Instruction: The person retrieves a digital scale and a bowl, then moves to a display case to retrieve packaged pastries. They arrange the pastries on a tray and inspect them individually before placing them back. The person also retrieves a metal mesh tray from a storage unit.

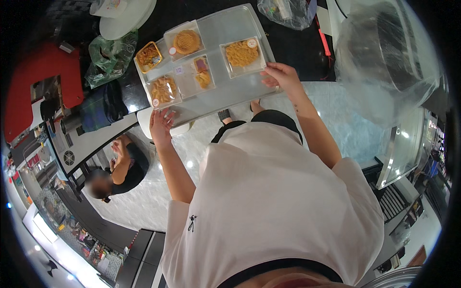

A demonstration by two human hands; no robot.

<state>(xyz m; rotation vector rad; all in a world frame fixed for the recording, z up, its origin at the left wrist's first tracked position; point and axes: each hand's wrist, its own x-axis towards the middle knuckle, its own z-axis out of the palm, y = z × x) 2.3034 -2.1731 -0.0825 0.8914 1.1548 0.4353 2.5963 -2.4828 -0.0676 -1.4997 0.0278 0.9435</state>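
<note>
A translucent plastic tray (234,86) lies tilted before me, its near edge hanging past the black counter over the floor. My left hand (162,124) grips its near left corner, just below a clear pack of golden pastry pieces (164,89). At the right rim, my right hand (282,76) holds the tray beside the corner of a square clear pack of crumbly yellow food (242,54). Also on the tray are a packed round patterned pastry (187,41), a clear box with small yellow and purple pieces (202,73), and a gold-rimmed tub of brown food (148,57).
A green plastic bag (112,55) and a dark plaid item (99,108) lie left of the tray. Plastic film covers a large metal vessel (392,54) at right. A red-handled tool (324,41) rests on the counter (299,50). Another person (126,162) sits at lower left.
</note>
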